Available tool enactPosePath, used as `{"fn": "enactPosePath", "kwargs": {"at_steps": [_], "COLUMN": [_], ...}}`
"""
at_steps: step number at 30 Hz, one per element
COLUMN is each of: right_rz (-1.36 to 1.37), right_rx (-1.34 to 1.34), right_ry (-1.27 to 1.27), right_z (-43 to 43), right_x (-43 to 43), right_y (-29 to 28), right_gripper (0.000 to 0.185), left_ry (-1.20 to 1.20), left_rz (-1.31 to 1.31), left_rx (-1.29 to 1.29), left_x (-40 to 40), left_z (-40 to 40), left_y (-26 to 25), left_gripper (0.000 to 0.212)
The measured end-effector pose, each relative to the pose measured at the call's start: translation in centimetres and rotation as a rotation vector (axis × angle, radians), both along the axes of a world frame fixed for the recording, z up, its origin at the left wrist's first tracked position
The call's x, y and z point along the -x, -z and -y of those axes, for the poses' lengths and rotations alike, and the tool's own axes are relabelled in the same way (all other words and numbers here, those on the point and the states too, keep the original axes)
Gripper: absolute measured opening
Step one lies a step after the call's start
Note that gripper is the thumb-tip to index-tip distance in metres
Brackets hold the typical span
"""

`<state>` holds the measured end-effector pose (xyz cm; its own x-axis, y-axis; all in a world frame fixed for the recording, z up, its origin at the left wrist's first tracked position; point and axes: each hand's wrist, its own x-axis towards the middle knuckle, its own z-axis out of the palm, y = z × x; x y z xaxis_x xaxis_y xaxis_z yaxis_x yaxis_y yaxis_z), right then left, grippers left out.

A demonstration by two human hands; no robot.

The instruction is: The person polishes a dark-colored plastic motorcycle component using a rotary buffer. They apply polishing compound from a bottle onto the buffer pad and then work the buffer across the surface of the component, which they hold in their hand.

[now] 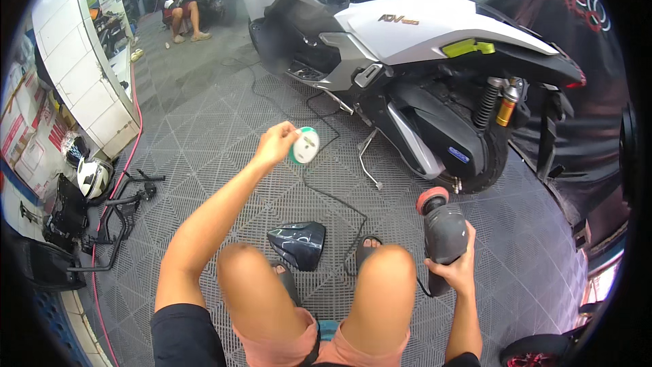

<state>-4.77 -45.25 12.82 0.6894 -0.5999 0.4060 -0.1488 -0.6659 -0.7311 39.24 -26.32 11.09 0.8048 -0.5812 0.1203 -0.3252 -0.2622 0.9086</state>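
Note:
My left hand [275,147] is stretched forward and pinches the edge of a round pad [307,147] with a pale face and a green rim. A dark, corded handheld power polisher or sander [444,234] is held by its body in my right hand [461,267]. Its red backing disc [433,199] points up and away from me, apart from the other pad. Between my feet, on the floor, lies a glossy dark motorcycle body panel [300,244] that neither hand touches.
A white and grey scooter [402,35] stands ahead on the tile-patterned plastic floor [204,173]. A black power cord [351,206] and a pink hose [133,148] cross the floor. Left are a black metal rack [122,214] and a white helmet [94,177]. A seated person [186,15] is farther back.

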Motion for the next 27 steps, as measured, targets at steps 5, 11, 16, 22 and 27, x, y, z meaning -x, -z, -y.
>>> {"fn": "enactPosePath", "kwargs": {"at_steps": [5,11,16,22,27], "right_rz": [-0.342,-0.613,-0.652,-0.633,-0.685], "right_rx": [-0.201,-0.286,-0.452,-0.514,-0.587], "right_ry": [-0.1,-0.275,-0.311,-0.496,-0.537], "right_z": [7.9,13.6,15.3,14.4,13.4], "right_x": [-9.3,-19.0,-23.7,-24.7,-22.4], "right_y": [7.0,11.9,4.4,-8.3,-14.9], "right_gripper": [0.101,0.1,0.099,0.095,0.095], "left_ry": [-0.062,-0.235,-0.29,-0.141,-0.029], "left_rz": [0.412,0.339,0.471,0.286,0.199], "left_rx": [-0.447,-0.656,-0.305,0.056,0.017], "left_x": [-14.7,-25.0,-26.7,-24.4,-24.4], "left_z": [1.6,6.4,14.7,27.0,37.6], "left_y": [9.8,10.8,-4.8,-29.1,-36.1], "left_gripper": [0.024,0.026,0.025,0.022,0.024]}}
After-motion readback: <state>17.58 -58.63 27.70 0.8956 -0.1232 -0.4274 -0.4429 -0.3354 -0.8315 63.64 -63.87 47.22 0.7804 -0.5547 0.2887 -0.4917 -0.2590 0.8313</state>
